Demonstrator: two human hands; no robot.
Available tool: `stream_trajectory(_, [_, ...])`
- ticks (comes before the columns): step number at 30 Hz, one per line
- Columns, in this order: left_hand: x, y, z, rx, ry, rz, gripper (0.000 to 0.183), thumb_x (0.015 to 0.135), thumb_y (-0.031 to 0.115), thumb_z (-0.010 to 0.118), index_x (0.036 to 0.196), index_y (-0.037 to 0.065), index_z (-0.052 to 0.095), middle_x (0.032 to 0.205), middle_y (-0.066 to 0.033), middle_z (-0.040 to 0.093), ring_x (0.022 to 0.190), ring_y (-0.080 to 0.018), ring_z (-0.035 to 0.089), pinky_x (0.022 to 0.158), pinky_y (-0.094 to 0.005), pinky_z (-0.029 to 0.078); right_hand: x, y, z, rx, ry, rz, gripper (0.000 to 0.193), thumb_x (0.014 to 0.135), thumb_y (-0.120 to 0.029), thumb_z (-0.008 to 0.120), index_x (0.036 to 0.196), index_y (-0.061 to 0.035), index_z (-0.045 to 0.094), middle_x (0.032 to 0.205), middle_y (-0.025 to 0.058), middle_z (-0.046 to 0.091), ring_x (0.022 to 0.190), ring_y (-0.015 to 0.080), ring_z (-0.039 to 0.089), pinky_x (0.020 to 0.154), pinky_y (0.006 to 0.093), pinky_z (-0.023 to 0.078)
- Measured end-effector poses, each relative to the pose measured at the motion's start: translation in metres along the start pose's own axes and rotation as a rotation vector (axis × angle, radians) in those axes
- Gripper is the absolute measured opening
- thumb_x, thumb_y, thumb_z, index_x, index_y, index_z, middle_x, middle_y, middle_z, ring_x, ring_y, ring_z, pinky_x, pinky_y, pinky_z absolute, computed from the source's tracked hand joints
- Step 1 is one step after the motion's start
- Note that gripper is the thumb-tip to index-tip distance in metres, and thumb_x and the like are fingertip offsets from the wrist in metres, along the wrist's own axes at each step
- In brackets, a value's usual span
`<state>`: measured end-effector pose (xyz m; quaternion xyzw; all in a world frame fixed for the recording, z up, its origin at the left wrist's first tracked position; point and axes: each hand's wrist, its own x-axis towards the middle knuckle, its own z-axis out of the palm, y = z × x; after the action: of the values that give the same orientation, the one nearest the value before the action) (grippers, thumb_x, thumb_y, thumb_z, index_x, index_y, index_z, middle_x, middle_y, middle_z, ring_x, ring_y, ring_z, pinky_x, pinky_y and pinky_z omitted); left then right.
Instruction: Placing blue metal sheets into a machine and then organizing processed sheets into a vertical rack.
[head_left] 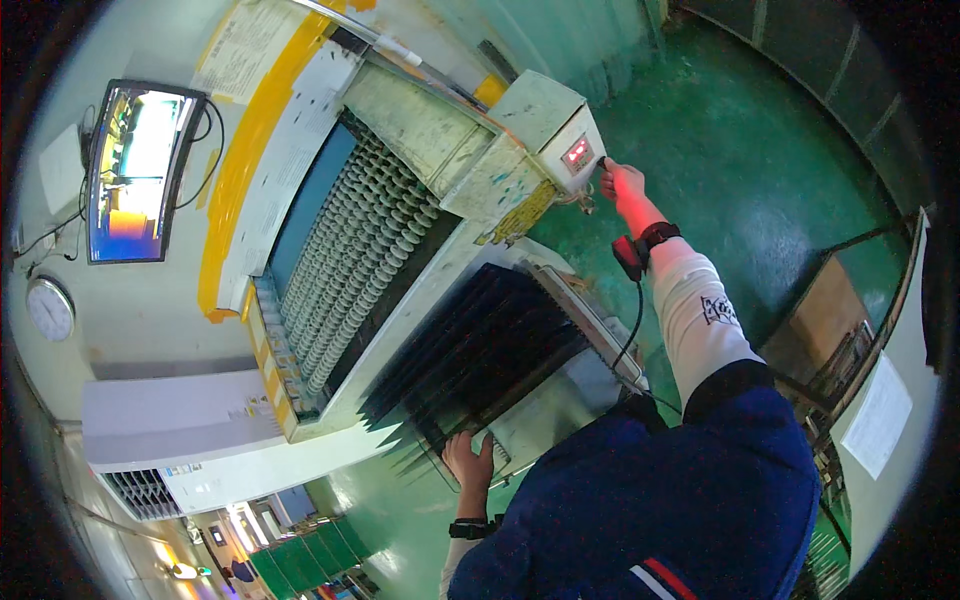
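Note:
My right hand (623, 184) reaches out to a pale control box (560, 130) with a lit red display (578, 152). Its fingers are closed on a small black knob (602, 162) at the side of the box. Beside the near corner of a rack of dark thin panels (480, 340), my left hand (468, 458) is held with the thumb apart from the fingers. Whether it touches the rack's edge I cannot tell. The panels stand close together in a row below the machine's roller bed (360, 250), which has several rows of grey ring-shaped rollers.
A wall screen (140, 172) and a round clock (50, 308) are at the left. A black cable (637, 325) hangs from a red-and-black device (630, 257) at my right wrist. At the right stand a brown board (822, 318) and a pale panel with a white sheet (877, 417).

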<state>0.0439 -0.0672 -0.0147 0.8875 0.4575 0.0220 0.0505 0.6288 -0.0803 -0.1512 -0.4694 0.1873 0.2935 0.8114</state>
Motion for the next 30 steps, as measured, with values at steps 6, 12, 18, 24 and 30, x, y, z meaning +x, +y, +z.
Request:
stream_trajectory(6, [0.001,-0.001,0.0,-0.011,0.004,0.0,0.034,0.079,0.034,0.074,0.095,0.005,0.067,0.099,-0.0149,0.065,0.099,-0.0376,0.056,0.089,-0.0479,0.04,-0.006,-0.001,0.0,0.008,-0.005,-0.006,0.024,0.09,-0.021,0.072,0.086,-0.0057,0.054,0.065,-0.0003,0.05,0.051,0.0103,0.046,0.044,0.0265,0.039])
stream_trajectory(12, [0.005,0.002,-0.001,-0.051,-0.068,-0.077,0.039,0.081,0.04,0.072,0.101,0.007,0.069,0.104,-0.0152,0.068,0.104,-0.0394,0.058,0.096,-0.0499,0.039,0.0,0.002,-0.001,-0.009,0.033,-0.028,0.023,0.09,-0.021,0.072,0.087,-0.005,0.056,0.066,-0.0001,0.051,0.051,0.0104,0.048,0.044,0.0271,0.04])
stream_trajectory(18, [0.006,-0.011,0.009,-0.02,-0.128,-0.107,0.044,0.081,0.046,0.071,0.105,0.009,0.071,0.108,-0.0149,0.069,0.108,-0.0406,0.059,0.099,-0.051,0.039,0.02,0.012,-0.01,0.013,-0.022,-0.026,0.028,0.089,-0.024,0.073,0.092,0.0009,0.062,0.075,0.0089,0.064,0.057,0.0186,0.062,0.048,0.0322,0.049])
stream_trajectory(24, [0.011,-0.003,0.004,-0.008,-0.182,-0.13,0.046,0.08,0.048,0.071,0.105,0.009,0.071,0.107,-0.0154,0.069,0.108,-0.0421,0.058,0.1,-0.0511,0.039,0.023,0.013,-0.014,0.007,-0.043,-0.028,0.029,0.089,-0.026,0.073,0.095,0.0012,0.063,0.075,0.0086,0.064,0.058,0.0179,0.062,0.049,0.0313,0.05])
stream_trajectory(30, [0.01,-0.004,0.005,0.02,-0.187,-0.132,0.044,0.08,0.047,0.071,0.103,0.009,0.072,0.106,-0.0152,0.068,0.107,-0.0401,0.058,0.097,-0.0504,0.04,0.003,0.005,-0.003,-0.009,-0.019,-0.019,0.023,0.092,-0.021,0.071,0.087,-0.0058,0.054,0.067,-0.0011,0.051,0.053,0.0102,0.048,0.046,0.0267,0.04])
